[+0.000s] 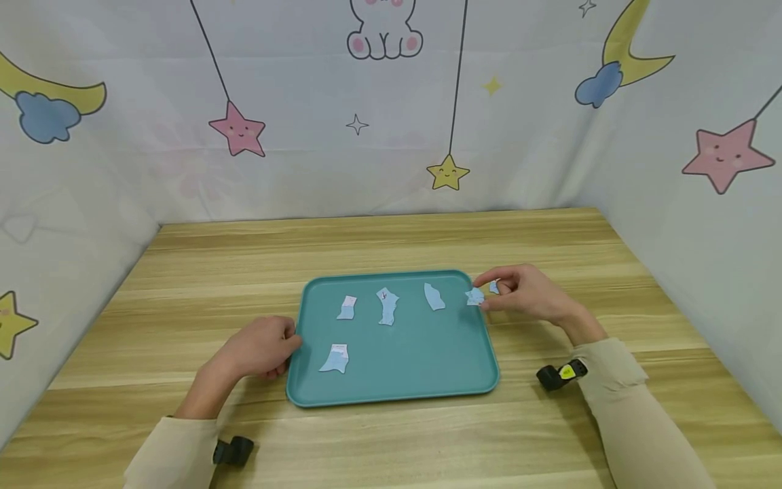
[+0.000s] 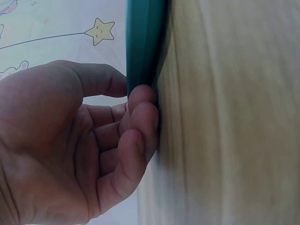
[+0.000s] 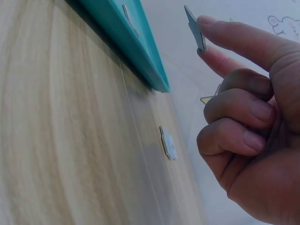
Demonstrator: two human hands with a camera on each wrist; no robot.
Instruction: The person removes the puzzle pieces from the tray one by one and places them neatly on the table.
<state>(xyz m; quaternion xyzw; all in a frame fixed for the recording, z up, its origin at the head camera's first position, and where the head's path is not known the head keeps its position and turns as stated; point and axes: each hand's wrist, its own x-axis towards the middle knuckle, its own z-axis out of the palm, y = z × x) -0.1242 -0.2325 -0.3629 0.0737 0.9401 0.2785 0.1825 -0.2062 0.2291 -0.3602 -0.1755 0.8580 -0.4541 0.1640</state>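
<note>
My right hand [image 1: 530, 293] pinches a pale blue, irregular puzzle piece [image 1: 474, 297] between thumb and index finger, above the tray's right rim. In the right wrist view this piece [image 3: 196, 29] is held up off the table, and the other fingers are curled in. My left hand [image 1: 259, 345] grips the left edge of the teal tray [image 1: 421, 360]. The left wrist view has the thumb on the tray's rim [image 2: 143, 42] and the fingertips curled at its side. Several puzzle pieces lie apart on the tray, among them a long one [image 1: 387, 307] and a curved one [image 1: 434, 297].
Another puzzle piece [image 1: 494, 287] lies on the wooden table [image 1: 391, 441] right of the tray, partly hidden by the right hand. A white patterned curtain [image 1: 293, 176] stands behind the table and along both sides.
</note>
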